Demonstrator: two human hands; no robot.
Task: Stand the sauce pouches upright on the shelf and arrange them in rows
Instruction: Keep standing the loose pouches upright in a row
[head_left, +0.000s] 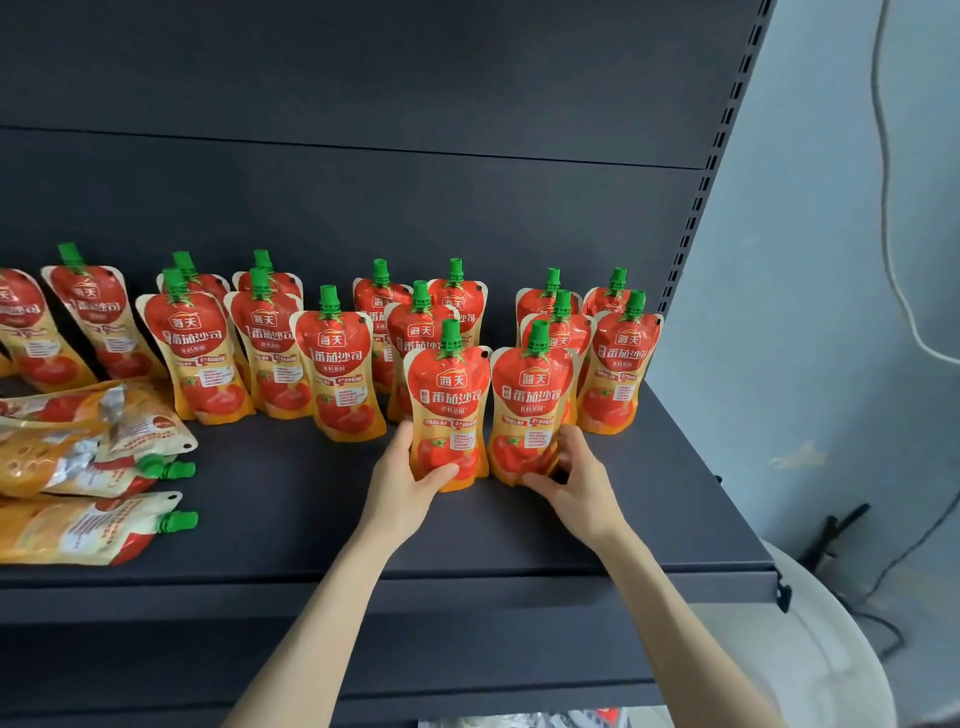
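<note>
Red and yellow sauce pouches with green caps stand on a dark shelf (649, 519). My left hand (410, 478) grips the bottom of one upright pouch (449, 400) at the front. Beside it, my right hand (571, 478) holds the base of a second upright pouch (532, 405). Behind them several pouches (618, 364) stand in short rows, running left to a pouch (340, 369) and beyond. At the left, a heap of pouches (88, 467) lies flat on the shelf.
The shelf's dark back panel (363, 197) rises behind the rows, with a slotted upright (696, 208) at the right. Past it hang a light wall and cables (893, 234). A white round object (810, 649) sits below the shelf's right end.
</note>
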